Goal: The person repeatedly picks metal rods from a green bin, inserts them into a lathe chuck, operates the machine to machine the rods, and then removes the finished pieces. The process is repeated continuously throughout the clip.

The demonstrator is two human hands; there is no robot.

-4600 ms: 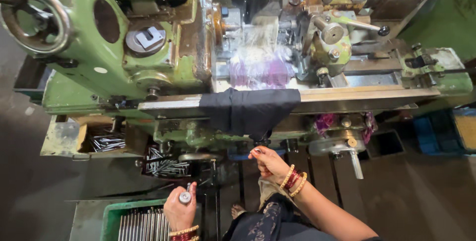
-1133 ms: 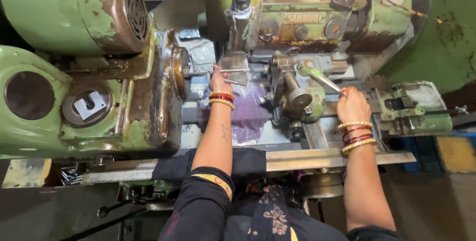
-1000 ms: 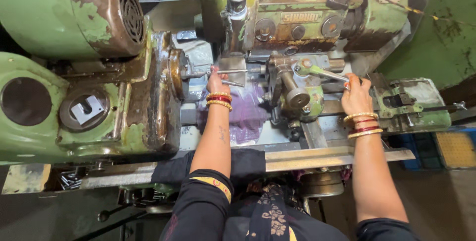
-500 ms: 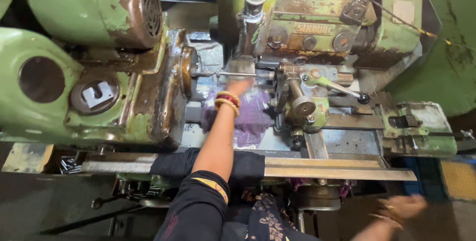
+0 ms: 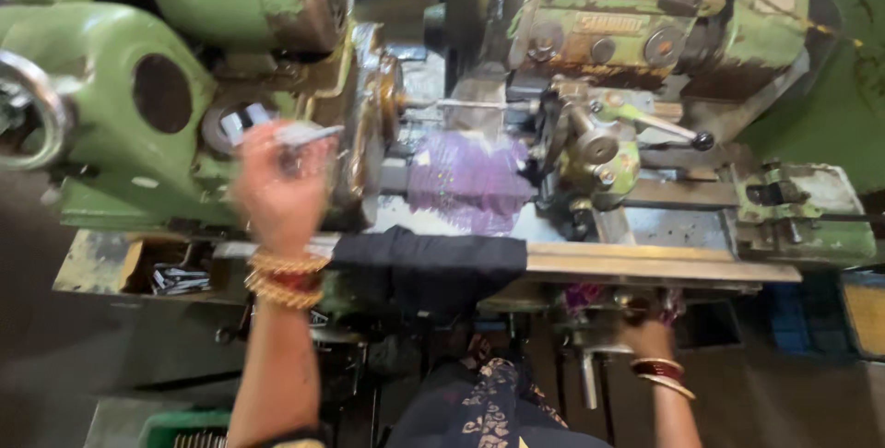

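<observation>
Small metal rod [image 5: 309, 135] pinched in the left hand [image 5: 277, 185], raised before the green lathe [image 5: 138, 88], blurred. Right hand [image 5: 650, 333] grips a lever [image 5: 590, 379] below the lathe bed [image 5: 645, 264]. Best keep bangles [image 5: 281, 277] off the chuck [image 5: 383, 116].

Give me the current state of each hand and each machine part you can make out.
Left hand: raised, motion-blurred, gripping a short metal rod.
Right hand: low, below the bed rail, near a lever; grip not clear.
Black cloth: draped over the front rail.
Ball-end lever: angled to the right, untouched.
Handwheel: untouched.
Side tray: open, metal pieces inside.
</observation>
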